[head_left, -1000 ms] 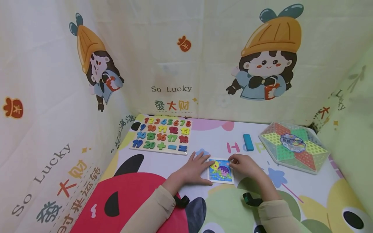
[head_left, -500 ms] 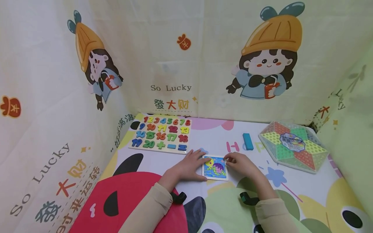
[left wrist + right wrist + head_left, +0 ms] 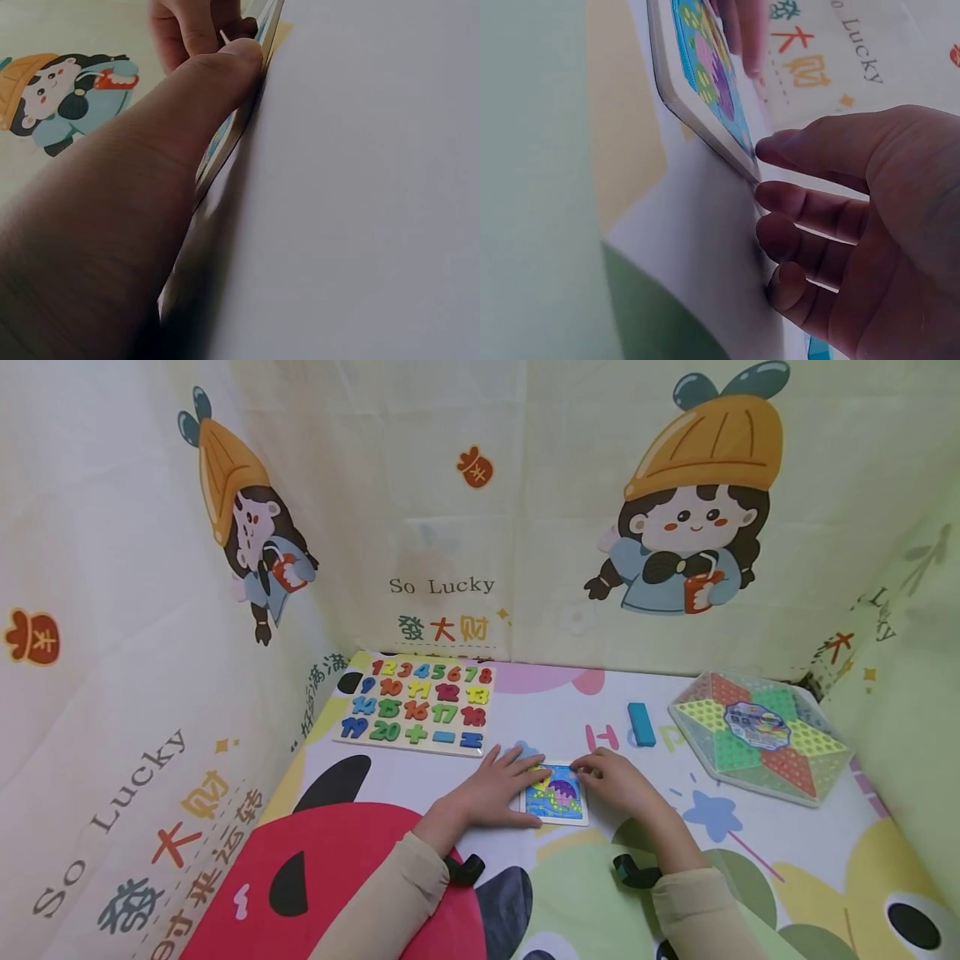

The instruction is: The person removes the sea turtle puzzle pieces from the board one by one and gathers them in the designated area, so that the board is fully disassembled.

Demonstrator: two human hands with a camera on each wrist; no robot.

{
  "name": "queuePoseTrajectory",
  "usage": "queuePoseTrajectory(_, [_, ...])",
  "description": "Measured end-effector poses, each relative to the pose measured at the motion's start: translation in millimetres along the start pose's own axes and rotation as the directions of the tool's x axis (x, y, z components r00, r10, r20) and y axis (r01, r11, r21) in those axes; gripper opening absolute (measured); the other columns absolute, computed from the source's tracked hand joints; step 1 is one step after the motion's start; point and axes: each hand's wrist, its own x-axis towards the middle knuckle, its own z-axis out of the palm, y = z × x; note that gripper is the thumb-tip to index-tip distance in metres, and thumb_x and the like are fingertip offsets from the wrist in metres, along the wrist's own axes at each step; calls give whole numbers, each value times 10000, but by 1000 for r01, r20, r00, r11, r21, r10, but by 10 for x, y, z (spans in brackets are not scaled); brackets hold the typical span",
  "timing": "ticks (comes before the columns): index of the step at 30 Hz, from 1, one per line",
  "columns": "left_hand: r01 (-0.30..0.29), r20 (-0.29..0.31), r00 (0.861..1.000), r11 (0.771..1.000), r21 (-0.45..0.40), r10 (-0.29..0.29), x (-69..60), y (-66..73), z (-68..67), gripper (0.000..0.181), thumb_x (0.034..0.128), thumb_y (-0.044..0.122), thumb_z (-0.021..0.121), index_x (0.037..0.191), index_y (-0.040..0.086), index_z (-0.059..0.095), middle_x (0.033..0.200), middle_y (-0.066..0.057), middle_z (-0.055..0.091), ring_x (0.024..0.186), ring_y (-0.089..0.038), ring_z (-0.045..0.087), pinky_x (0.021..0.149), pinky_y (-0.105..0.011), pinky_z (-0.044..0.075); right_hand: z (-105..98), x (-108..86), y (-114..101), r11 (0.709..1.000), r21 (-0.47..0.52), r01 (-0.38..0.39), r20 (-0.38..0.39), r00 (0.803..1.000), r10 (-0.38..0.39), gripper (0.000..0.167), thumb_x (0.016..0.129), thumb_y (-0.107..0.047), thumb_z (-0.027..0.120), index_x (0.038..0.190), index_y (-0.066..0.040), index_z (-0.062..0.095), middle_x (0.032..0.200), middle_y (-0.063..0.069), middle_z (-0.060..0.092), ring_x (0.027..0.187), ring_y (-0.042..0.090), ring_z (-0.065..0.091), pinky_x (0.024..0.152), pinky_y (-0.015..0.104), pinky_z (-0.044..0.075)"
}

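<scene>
the right hand [image 3: 617, 778] is bent at the fingers and seems to pinch the far right corner of the small picture puzzle [image 3: 562, 794] between thumb and forefinger; in the right wrist view, the other fingers are curled just beside this corner. whether they take only the border or also a piece, i cannot tell. the left hand [image 3: 495, 789] does not clench: its fingers are spread over the far left part of the puzzle, and its thumb lies along the near left edge. in my judgement, the step in hand is to steady the puzzle and work at its far right corner; the next move would call for light fingertip pressure there, with the left hand as support against sliding. both forearms, in beige sleeves [image 3: 390, 893], come from the near side and lean toward each other. the puzzle seems to lie on the printed tablecloth [image 3: 532, 718], between the two hands. farther out, the number board [image 3: 431, 727] is beyond the left hand, the blue block [image 3: 641, 724] beyond the right hand, and the clear box [image 3: 772, 760] to the right of this block.
</scene>
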Motion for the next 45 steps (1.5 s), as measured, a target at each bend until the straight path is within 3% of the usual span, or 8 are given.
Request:
queuePoseTrajectory(5, [-12,1,1000,998,57,12,0,3,42,816,841,844,343,1547,473,174,1657,143,151,1556,-273,68,1223,-604,62,11,14,-2,1000,-6,-9,1,1000,9,224,974,-215,615,1157,-142,721,1125,79,631,965,223,588,944,517,516])
queuePoseTrajectory(14, [-1,1,1000,997,74,1,-19,-12,62,807,844,846,331,1545,478,173,1653,164,149,1556,-259,71,1230,-588,56,96,60,-31,1000,-4,-16,-11,1000,16,105,969,-179,602,1038,-147,675,1028,48,549,906,198,542,911,459,527])
queuePoseTrajectory(22, [0,-18,1000,998,56,1,-25,-21,89,840,834,860,312,1554,462,141,1655,168,131,1558,-245,57,1234,-578,48,88,17,-52,999,-29,-23,-34,999,22,224,979,-187,608,1164,-166,732,1072,45,575,962,209,561,927,465,535])
queuePoseTrajectory(29, [1,-26,1000,999,54,0,-28,-13,78,832,830,862,319,1548,471,171,1655,160,146,1557,-248,67,1234,-579,52,84,19,-49,997,-81,-3,-31,1000,0,248,963,-185,628,1186,-173,736,1084,56,583,963,218,566,892,462,541])
queuePoseTrajectory(37, [6,-26,1000,998,66,-5,-33,-4,60,853,823,869,306,1554,445,192,1650,147,179,1556,-245,89,1232,-577,69,111,74,-37,999,46,-25,-42,999,27,187,986,-164,568,1103,-137,711,1099,59,575,999,228,567,971,499,510])
queuePoseTrajectory(45, [4,-25,1000,998,66,-3,-23,7,48,849,825,856,343,1554,446,194,1650,151,177,1557,-239,80,1233,-573,73,127,100,-42,993,104,-61,-29,997,65,158,986,-190,580,1114,-121,642,1133,63,578,972,216,557,947,476,517])
